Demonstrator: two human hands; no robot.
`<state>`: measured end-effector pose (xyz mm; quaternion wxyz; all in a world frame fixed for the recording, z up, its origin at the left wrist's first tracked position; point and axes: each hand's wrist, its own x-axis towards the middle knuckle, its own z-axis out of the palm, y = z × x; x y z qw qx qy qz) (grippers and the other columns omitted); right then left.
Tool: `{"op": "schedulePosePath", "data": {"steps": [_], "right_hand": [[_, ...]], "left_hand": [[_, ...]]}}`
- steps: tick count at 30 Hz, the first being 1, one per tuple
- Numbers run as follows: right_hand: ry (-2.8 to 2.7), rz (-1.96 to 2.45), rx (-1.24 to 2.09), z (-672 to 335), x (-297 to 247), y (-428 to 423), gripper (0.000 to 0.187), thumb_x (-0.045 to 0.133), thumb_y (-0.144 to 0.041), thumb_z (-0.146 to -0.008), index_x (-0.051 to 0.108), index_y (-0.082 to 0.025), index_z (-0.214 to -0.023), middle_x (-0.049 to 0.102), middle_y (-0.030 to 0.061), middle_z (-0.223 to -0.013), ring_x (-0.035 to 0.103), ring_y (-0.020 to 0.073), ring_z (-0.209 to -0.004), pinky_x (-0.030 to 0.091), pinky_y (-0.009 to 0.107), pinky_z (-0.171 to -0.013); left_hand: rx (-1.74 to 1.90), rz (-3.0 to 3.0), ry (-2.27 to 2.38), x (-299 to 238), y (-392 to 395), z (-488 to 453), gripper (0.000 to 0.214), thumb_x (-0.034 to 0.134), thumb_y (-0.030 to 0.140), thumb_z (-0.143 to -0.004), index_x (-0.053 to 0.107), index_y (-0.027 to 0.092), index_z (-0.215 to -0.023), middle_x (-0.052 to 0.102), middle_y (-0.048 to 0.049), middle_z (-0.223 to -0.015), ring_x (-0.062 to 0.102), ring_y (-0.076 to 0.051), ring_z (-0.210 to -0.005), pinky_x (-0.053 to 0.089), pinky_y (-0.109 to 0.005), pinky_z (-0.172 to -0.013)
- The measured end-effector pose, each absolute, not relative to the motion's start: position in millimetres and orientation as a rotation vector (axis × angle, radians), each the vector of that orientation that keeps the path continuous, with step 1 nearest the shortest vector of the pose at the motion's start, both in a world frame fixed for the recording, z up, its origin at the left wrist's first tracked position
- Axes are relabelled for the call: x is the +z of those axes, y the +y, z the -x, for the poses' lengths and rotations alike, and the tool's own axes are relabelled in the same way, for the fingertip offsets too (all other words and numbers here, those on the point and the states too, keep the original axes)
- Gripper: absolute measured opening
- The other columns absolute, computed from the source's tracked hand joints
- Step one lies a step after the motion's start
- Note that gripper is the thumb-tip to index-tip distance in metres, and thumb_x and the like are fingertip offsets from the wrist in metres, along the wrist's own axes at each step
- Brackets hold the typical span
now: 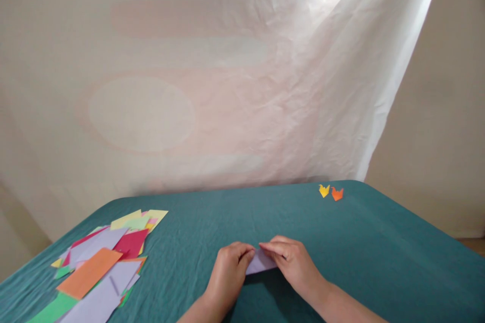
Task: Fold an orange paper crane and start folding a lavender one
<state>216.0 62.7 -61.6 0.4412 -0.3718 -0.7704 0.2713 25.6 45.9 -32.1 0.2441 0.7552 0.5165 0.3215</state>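
A piece of lavender paper (261, 261) is held between my two hands, near the front middle of the table. My left hand (232, 265) pinches its left side, thumb and fingers pressed together. On the other side my right hand (291, 260) grips the right part with thumb and fingertips. The paper looks folded, with a straight lower edge; much of it is hidden behind the fingers. Both hands are close together, just above the cloth.
A green cloth (197, 232) covers the table. Loose coloured paper sheets (91, 272) lie heaped at the left. Toward the back right sit a yellow folded paper figure (324, 191) and an orange folded paper figure (337, 194). A pale sheet (227, 86) hangs behind the table.
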Motion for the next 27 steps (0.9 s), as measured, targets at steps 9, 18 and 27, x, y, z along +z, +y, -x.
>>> {"op": "schedulePosePath", "data": {"steps": [9,18,27], "right_hand": [[-1.927,1.039,0.657,-212.4,-63.8,64.8,0.024,0.058,-0.011,-0.084,0.076,-0.026,-0.091,0.071,0.0010,-0.081,0.065,0.0156,-0.076,0.048,0.024,-0.071],[-2.074,1.116,0.553,-209.0,-69.7,65.7,0.023,0.054,-0.010,-0.087,0.074,-0.020,-0.088,0.067,0.0024,-0.080,0.062,0.0152,-0.076,0.045,0.024,-0.071],[-2.197,1.129,0.352,-206.6,-67.1,61.5,0.023,0.051,-0.008,-0.089,0.071,-0.019,-0.085,0.059,0.0019,-0.078,0.056,0.0151,-0.077,0.042,0.024,-0.070]], "left_hand": [[0.760,-2.167,1.440,-35.2,48.2,-25.4,0.028,0.043,0.020,-0.089,0.071,0.022,-0.085,0.071,-0.0025,-0.084,0.063,-0.018,-0.081,0.044,-0.023,-0.073],[0.589,-2.359,1.582,-42.4,54.5,-23.1,0.017,0.050,0.020,-0.086,0.063,0.019,-0.075,0.062,-0.0036,-0.080,0.059,-0.018,-0.077,0.041,-0.025,-0.069],[0.688,-2.465,1.224,-47.1,57.2,-27.1,0.024,0.045,0.001,-0.080,0.061,0.018,-0.077,0.061,-0.0031,-0.081,0.056,-0.018,-0.083,0.041,-0.026,-0.075]]}}
